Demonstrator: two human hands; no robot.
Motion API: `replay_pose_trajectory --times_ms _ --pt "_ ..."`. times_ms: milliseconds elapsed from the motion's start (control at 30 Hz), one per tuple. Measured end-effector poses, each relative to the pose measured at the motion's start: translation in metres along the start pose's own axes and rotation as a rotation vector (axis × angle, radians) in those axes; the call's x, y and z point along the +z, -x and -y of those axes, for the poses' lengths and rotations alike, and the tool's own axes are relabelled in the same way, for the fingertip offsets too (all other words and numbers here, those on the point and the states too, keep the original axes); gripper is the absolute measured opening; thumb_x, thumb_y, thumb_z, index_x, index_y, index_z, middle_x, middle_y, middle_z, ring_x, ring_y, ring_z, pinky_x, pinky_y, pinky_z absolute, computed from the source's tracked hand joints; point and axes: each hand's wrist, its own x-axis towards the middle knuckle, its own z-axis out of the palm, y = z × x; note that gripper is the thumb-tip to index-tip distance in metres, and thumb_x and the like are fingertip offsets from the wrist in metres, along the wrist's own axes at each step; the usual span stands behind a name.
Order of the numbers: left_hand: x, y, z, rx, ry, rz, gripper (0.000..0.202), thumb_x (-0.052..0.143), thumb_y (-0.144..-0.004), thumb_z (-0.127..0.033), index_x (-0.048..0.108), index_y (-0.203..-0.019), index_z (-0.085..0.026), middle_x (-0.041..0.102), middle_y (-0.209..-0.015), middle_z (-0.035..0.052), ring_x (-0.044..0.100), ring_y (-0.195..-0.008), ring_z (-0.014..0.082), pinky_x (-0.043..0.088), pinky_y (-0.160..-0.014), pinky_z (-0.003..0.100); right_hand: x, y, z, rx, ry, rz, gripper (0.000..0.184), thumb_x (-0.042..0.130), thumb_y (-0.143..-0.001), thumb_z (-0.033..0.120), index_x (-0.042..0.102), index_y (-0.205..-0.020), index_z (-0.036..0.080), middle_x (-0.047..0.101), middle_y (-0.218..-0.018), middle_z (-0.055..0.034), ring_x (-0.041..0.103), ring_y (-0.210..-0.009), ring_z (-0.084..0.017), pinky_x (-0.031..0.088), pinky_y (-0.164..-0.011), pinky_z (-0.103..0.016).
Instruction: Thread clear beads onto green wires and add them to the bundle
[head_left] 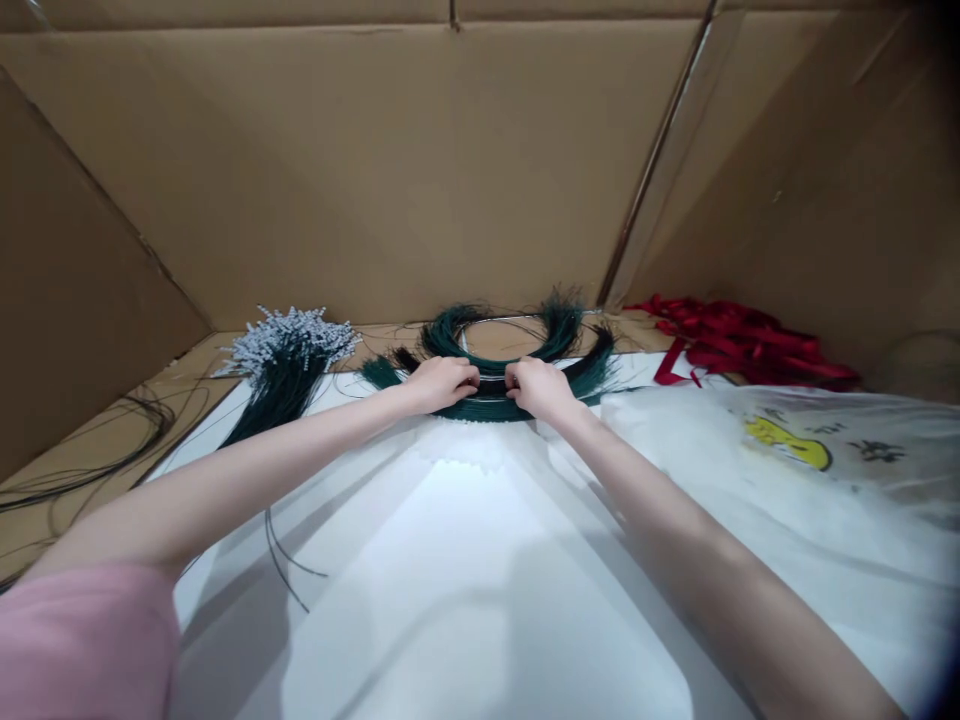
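A ring of dark green wire strands (570,345) lies at the far edge of the white table surface (465,560). My left hand (442,382) and my right hand (538,388) are side by side on the ring's near arc, fingers curled and pinched on the green strands with the fingertips almost meeting. Both forearms stretch forward across the white surface. The part of the ring under my hands is hidden.
A bunch of dark stems with white beaded tips (289,345) lies to the left. Red ribbons (739,340) are piled at the right. A translucent plastic bag with a yellow print (787,445) lies near right. Loose dark wires (97,450) trail left. Cardboard walls (375,170) surround the table.
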Motion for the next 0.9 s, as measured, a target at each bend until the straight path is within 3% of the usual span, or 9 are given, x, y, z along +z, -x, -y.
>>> replay_pose_trajectory --times_ms 100,200,433,633,900 --pt "0.014 -0.023 -0.006 0.043 0.014 0.007 0.030 0.058 -0.096 -0.033 0.060 -0.118 -0.014 0.064 -0.116 0.0095 0.065 -0.100 0.0209 0.056 -0.086 0.041 0.002 -0.001 -0.013 0.001 0.023 0.008 0.031 0.059 -0.096 0.032 0.060 -0.123 0.017 0.062 -0.124 -0.0099 0.064 -0.105 -0.022 0.055 -0.089 -0.042" --pt "0.019 -0.031 -0.008 0.068 0.028 -0.001 0.032 0.059 -0.095 -0.033 0.059 -0.121 -0.014 0.062 -0.120 0.0103 0.064 -0.103 0.0219 0.056 -0.088 0.043 0.003 -0.004 -0.023 0.004 0.039 0.029 0.030 0.059 -0.096 0.032 0.061 -0.122 0.017 0.063 -0.123 -0.0097 0.064 -0.104 -0.021 0.055 -0.088 -0.042" --pt "0.018 -0.027 -0.012 0.064 0.091 -0.078 0.020 0.047 -0.099 -0.025 0.063 -0.097 -0.014 0.068 -0.098 0.0072 0.064 -0.095 0.0217 0.045 -0.087 0.039 0.005 -0.007 -0.037 -0.045 0.042 0.021 0.030 0.059 -0.096 0.032 0.061 -0.122 0.016 0.063 -0.122 -0.0095 0.065 -0.103 -0.021 0.056 -0.087 -0.041" --pt "0.018 -0.027 -0.010 0.014 0.197 -0.141 0.019 0.044 -0.097 -0.024 0.060 -0.090 -0.016 0.068 -0.095 0.0076 0.063 -0.091 0.0237 0.035 -0.083 0.037 0.002 -0.006 -0.043 -0.075 0.023 -0.053 0.029 0.059 -0.096 0.031 0.062 -0.121 0.016 0.064 -0.121 -0.0093 0.065 -0.103 -0.021 0.055 -0.088 -0.042" --pt "0.015 -0.025 -0.007 -0.081 0.457 -0.183 0.016 0.049 -0.093 -0.029 0.058 -0.088 -0.017 0.067 -0.081 0.0041 0.060 -0.077 0.0196 0.040 -0.076 0.033 0.002 -0.007 -0.038 -0.172 -0.090 -0.108 0.028 0.059 -0.096 0.032 0.062 -0.119 0.015 0.064 -0.120 -0.0092 0.065 -0.103 -0.021 0.055 -0.088 -0.042"
